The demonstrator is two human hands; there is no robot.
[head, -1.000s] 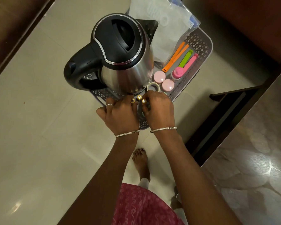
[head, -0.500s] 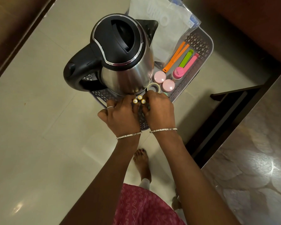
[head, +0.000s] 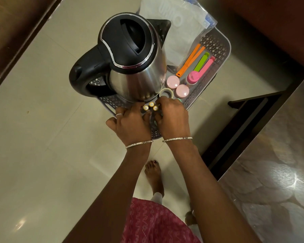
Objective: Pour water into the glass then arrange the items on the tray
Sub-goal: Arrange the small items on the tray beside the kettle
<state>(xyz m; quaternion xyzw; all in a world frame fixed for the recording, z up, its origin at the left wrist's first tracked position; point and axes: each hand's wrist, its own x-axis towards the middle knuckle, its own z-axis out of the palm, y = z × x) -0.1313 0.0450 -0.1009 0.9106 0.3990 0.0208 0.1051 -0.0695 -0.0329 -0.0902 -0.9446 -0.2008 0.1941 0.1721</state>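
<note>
Pinching 3 batteries [head: 151, 106] upright between both hands beside the kettle [head: 130, 62].

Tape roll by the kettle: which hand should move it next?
Right, probably. The right hand has fingertips right beside the tape roll, while the left hand sits farther off, on the other side of the batteries.

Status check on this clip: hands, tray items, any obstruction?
Both hands, left and right, around three upright batteries on tray. Kettle crowds them. No glass visible.
</note>
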